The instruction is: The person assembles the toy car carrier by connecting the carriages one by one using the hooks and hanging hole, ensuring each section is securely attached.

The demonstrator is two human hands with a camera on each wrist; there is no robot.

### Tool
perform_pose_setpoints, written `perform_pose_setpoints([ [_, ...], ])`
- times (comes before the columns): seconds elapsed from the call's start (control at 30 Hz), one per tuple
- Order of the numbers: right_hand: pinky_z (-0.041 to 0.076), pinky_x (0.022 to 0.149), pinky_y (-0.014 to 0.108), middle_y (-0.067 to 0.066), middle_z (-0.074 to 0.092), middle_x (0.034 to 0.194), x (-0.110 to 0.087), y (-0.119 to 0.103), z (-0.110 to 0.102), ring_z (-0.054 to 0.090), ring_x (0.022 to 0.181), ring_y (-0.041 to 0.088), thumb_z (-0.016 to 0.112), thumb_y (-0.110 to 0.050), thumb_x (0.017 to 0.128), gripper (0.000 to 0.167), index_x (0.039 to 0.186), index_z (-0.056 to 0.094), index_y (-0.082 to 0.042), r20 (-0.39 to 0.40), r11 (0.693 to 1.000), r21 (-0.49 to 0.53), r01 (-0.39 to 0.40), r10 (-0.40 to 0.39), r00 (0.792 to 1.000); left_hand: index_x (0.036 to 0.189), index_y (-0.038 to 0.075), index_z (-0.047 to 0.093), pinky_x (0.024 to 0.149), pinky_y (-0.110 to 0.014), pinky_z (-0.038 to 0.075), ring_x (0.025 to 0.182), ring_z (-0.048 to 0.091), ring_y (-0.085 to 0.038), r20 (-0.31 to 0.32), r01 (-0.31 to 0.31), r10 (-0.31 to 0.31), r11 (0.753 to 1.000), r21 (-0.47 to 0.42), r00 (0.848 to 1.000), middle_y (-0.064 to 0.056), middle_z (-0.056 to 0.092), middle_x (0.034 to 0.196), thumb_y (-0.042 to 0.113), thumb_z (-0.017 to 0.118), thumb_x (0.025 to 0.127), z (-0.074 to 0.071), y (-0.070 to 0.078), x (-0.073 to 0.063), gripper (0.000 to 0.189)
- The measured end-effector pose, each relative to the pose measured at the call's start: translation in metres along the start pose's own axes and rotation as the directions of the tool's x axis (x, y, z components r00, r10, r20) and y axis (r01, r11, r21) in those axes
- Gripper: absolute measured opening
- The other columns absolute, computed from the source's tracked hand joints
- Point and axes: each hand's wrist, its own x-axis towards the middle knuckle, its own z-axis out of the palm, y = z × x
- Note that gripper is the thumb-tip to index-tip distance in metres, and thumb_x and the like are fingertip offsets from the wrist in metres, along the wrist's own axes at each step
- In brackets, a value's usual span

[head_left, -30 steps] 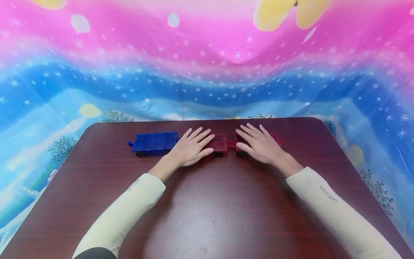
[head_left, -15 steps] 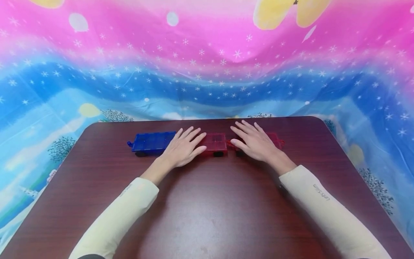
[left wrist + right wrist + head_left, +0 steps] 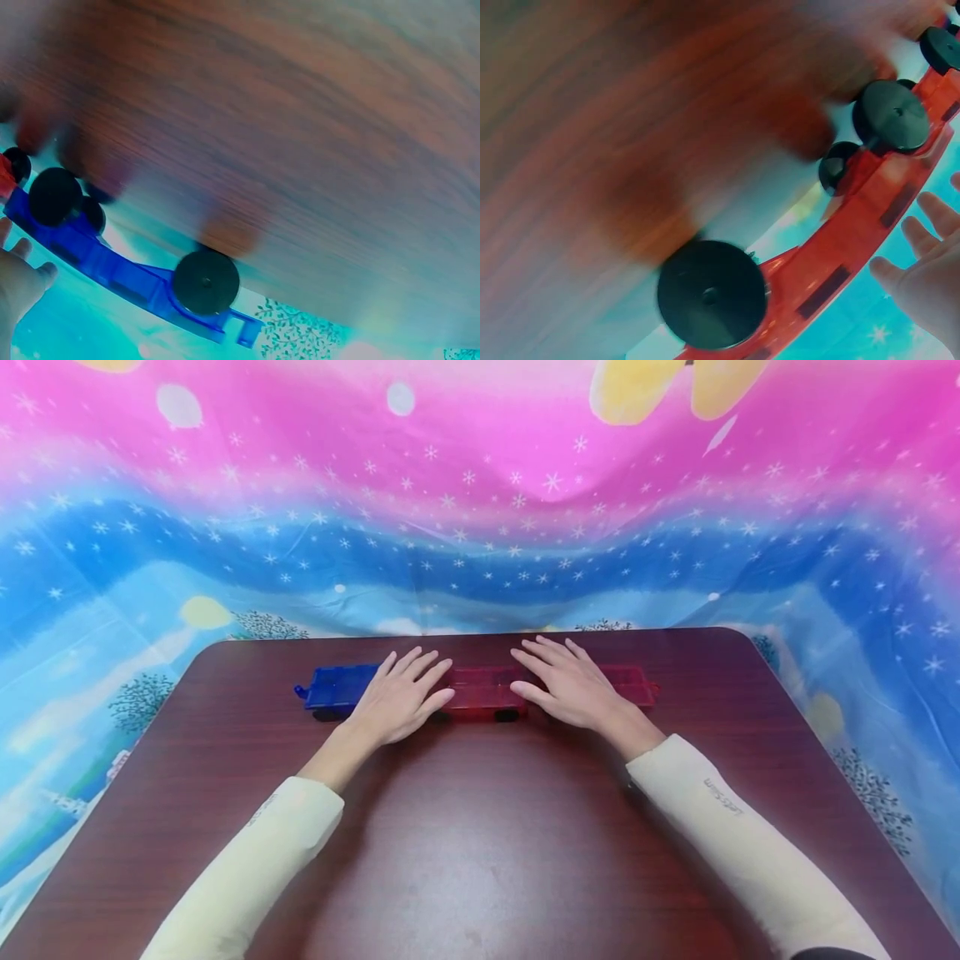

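Three flat toy wagons with black wheels stand in a row near the table's far edge: a blue wagon (image 3: 336,687) at left, a red wagon (image 3: 483,685) in the middle and another red wagon (image 3: 633,683) at right. My left hand (image 3: 397,695), palm down with fingers spread, overlaps the right part of the blue wagon in the head view. My right hand (image 3: 568,683) lies likewise over the joint between the red wagons, hiding it. In the left wrist view, fingers (image 3: 22,255) appear near the blue wagon's side; in the right wrist view, fingers (image 3: 922,232) appear beside a red wagon.
The dark wooden table (image 3: 465,827) has rounded far corners. Behind it and at both sides hangs a pink and blue cloth (image 3: 480,543) with snowflakes and trees. Small hooks stick out at both ends of the wagon row.
Both hands have slid left along the row, fingers still spread. More of the middle red wagon shows between them, and less of the blue wagon. The wagons have stayed in place.
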Motion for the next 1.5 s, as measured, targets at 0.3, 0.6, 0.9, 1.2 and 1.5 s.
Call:
perform_pose_setpoints([
  [0.3,0.011,0.122,0.055,0.006,0.035,0.162,0.010,-0.016,0.001,0.024,0.152,0.030,0.049,-0.065,0.098,0.074,0.158,0.040,-0.022,0.002,0.999,-0.012,0.047,-0.047,0.999,0.158,0.018,0.039,0.121,-0.057,0.010,0.151,0.025,-0.035,-0.017,0.024,-0.024,1.000,-0.004,1.000,-0.013,0.039,0.159,0.057,0.040,0.105,-0.004,-0.010,-0.012,0.066],
  [0.6,0.010,0.122,0.054,0.006,0.036,0.162,0.014,-0.028,0.004,0.025,0.151,0.028,0.051,-0.063,0.098,0.073,0.158,0.041,-0.022,0.022,0.998,-0.005,0.055,-0.055,0.998,0.158,0.017,0.039,0.121,-0.059,0.012,0.150,0.025,-0.036,-0.025,0.050,-0.050,0.999,-0.011,0.998,-0.015,0.039,0.158,0.057,0.039,0.105,-0.005,-0.021,-0.023,0.067],
  [0.9,0.012,0.122,0.055,0.008,0.036,0.162,0.016,-0.034,0.007,0.026,0.151,0.029,0.053,-0.060,0.099,0.072,0.158,0.041,-0.020,0.044,0.997,0.003,0.076,-0.076,0.996,0.157,0.015,0.041,0.119,-0.061,0.016,0.150,0.026,-0.038,-0.036,0.100,-0.101,0.995,-0.027,0.994,-0.016,0.040,0.158,0.057,0.039,0.105,-0.013,-0.033,-0.036,0.067],
  [1.2,0.021,0.120,0.055,0.011,0.041,0.158,0.019,-0.038,0.011,0.032,0.148,0.031,0.059,-0.050,0.100,0.065,0.154,0.048,-0.016,0.026,0.990,-0.023,0.140,-0.139,0.990,0.155,0.013,0.044,0.118,-0.063,0.017,0.149,0.027,-0.041,-0.034,0.128,-0.129,0.992,-0.023,0.991,-0.019,0.039,0.157,0.055,0.044,0.105,-0.012,-0.045,-0.048,0.065],
  [1.5,0.024,0.119,0.051,0.011,0.046,0.155,0.024,-0.042,0.013,0.036,0.146,0.029,0.059,-0.047,0.101,0.059,0.150,0.053,-0.014,0.024,0.986,-0.024,0.164,-0.163,0.986,0.149,0.009,0.052,0.115,-0.064,0.025,0.145,0.033,-0.042,-0.047,0.133,-0.132,0.991,0.016,0.990,-0.020,0.042,0.155,0.049,0.047,0.106,-0.011,-0.055,-0.053,0.059],
])
